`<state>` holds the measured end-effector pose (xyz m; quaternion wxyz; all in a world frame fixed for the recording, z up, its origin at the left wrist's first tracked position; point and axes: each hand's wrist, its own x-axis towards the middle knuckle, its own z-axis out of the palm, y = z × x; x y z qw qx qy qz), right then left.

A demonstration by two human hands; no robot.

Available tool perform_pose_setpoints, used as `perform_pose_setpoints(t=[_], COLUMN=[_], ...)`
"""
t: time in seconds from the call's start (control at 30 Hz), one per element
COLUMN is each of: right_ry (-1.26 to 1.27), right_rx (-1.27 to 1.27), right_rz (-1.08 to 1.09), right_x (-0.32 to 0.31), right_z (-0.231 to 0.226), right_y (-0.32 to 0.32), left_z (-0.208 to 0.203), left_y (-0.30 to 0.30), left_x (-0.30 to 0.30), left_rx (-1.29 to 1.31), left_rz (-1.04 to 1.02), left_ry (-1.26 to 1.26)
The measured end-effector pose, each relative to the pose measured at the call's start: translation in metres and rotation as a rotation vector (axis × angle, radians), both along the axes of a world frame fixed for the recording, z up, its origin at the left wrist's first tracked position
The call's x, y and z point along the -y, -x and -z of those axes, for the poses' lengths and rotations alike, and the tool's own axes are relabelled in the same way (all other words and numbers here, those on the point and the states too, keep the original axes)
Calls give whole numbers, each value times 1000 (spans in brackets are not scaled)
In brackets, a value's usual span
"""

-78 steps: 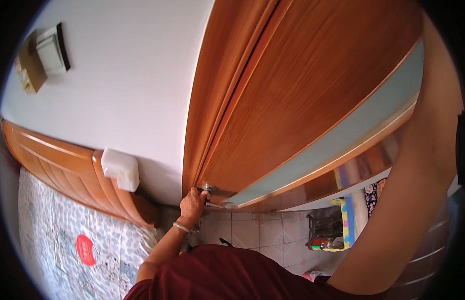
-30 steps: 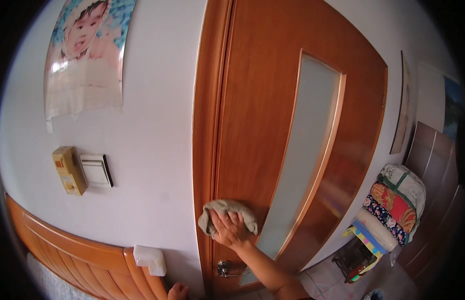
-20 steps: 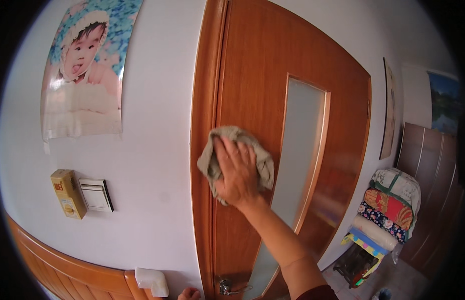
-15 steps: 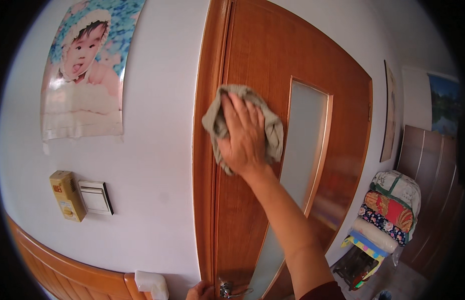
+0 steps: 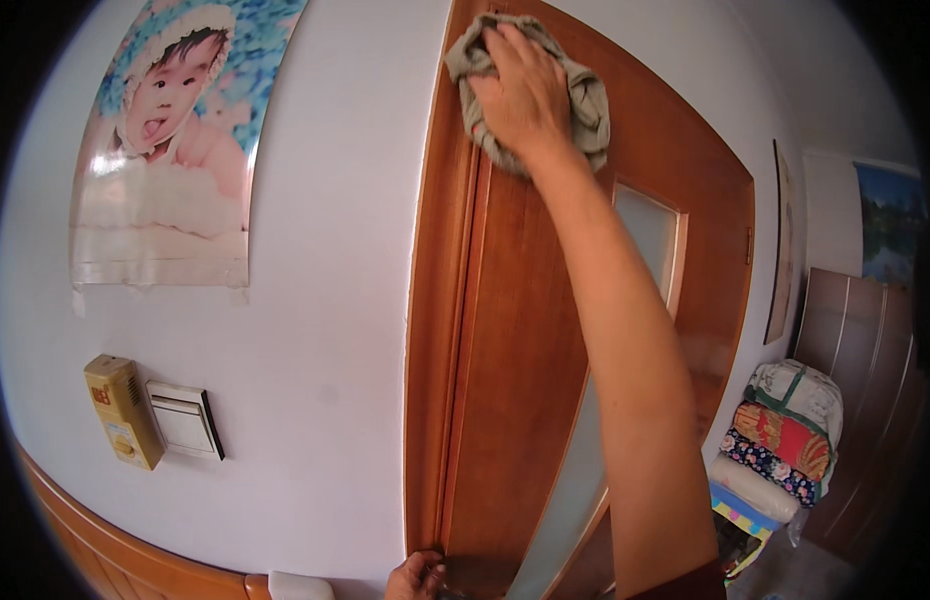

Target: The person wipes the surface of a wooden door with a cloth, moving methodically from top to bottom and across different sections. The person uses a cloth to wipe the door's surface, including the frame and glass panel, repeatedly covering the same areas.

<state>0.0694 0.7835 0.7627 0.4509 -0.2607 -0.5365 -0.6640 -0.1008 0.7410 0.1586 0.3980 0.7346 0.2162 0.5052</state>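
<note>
High on a brown wooden door (image 5: 525, 350), my right hand (image 5: 525, 95) presses a crumpled grey-green cloth (image 5: 588, 105) against the surface. Its fingers point upward, and folds of the cloth stick out around them. The cloth lies near the door's upper left corner and reaches over to the door frame (image 5: 435, 330). Low down, at the bottom edge of the view, my left hand (image 5: 416, 576) is closed beside the door frame. Whatever its curled fingers hold, if anything, is hidden.
A frosted glass panel (image 5: 565, 480) runs down the door. On the wall to the left are a poster (image 5: 175, 215), a yellowish box (image 5: 123, 412) and a light switch (image 5: 185, 420). Folded bedding (image 5: 780, 440) is stacked on a small stand at the right.
My right hand has slid the cloth up the door, toward its top. My left hand has come a little higher and further right in view. The door handle has mostly dropped out of view.
</note>
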Motion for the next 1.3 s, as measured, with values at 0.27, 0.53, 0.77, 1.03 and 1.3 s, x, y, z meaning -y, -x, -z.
perform_pose_setpoints(t=[0.27, 0.53, 0.77, 1.03, 1.3], right_ry=[106, 128, 53, 45, 256], right_rx=[-252, -211, -144, -135, -33], right_rz=[77, 167, 201, 135, -372], right_x=[12, 8, 10, 14, 18], right_z=[-55, 28, 92, 150, 176], right_y=[43, 43, 48, 65, 53], left_z=[-18, -17, -18, -121, -345], left_y=[0, 0, -6, 22, 8], left_x=[-14, -13, -6, 7, 2], left_rx=[-44, -157, -171, 359, 818], left_rz=[3, -94, -107, -10, 191], left_ry=[47, 153, 207, 71, -577])
